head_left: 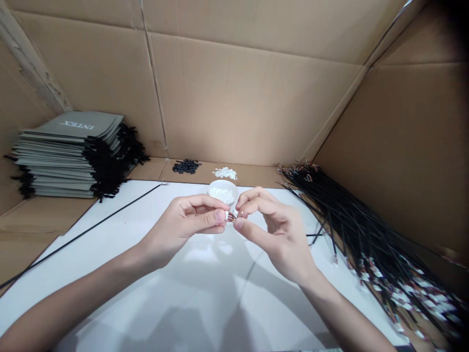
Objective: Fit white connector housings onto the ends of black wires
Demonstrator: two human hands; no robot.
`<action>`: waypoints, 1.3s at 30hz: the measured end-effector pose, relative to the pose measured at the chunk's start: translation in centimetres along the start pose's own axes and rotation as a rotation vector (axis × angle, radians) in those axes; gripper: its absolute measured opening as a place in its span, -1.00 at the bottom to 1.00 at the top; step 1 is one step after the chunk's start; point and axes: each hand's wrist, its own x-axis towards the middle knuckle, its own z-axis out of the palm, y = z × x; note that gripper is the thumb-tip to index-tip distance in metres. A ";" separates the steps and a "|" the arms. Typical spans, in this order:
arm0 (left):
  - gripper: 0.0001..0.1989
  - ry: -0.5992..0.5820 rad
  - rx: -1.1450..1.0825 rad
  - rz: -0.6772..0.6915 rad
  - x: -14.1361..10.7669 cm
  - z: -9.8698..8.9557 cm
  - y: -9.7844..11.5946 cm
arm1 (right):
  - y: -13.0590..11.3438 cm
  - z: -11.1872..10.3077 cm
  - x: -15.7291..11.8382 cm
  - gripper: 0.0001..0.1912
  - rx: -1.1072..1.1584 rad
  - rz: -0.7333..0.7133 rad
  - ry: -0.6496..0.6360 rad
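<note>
My left hand (198, 215) is closed in a pinch on a small white connector (226, 215). From its right side come short thin coloured wires (232, 218), which my right hand (274, 227) grips between thumb and fingertips. The two hands almost meet over the middle of the white board. Just behind the fingertips stands a white bowl (223, 184) holding small white pieces (221, 195). A black cable (315, 235) shows past the right hand; whether it joins the wires is hidden.
Grey INTEX sheets (62, 161) with black ties are stacked at left. A long black cable (91, 226) lies across the white board (154, 298). Black pieces (186, 166) and white pieces (225, 172) sit behind. Bundled black cables (351, 215) fill the right. Cardboard walls (256, 98) enclose everything.
</note>
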 end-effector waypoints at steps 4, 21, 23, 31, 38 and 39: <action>-0.94 -0.001 -0.023 -0.004 -0.1 0.0 0.0 | 0.0 -0.1 0.2 -0.87 0.030 0.028 -0.012; -0.94 0.119 0.161 0.164 -0.1 0.3 -0.4 | 0.3 0.2 0.1 -0.88 -0.237 -0.064 -0.017; -0.95 0.126 0.173 0.168 0.0 0.3 -0.4 | 0.4 0.3 0.1 -0.88 -0.289 -0.113 -0.021; -0.95 0.095 0.125 0.146 0.2 0.3 -0.5 | 0.6 0.2 0.3 -0.88 -0.359 -0.213 0.011; -0.92 0.108 0.111 0.155 0.2 0.5 -0.4 | 0.5 0.2 0.2 -0.86 -0.391 -0.303 0.063; -0.92 0.106 0.113 0.156 0.2 0.5 -0.4 | 0.5 0.3 0.1 -0.86 -0.402 -0.311 0.049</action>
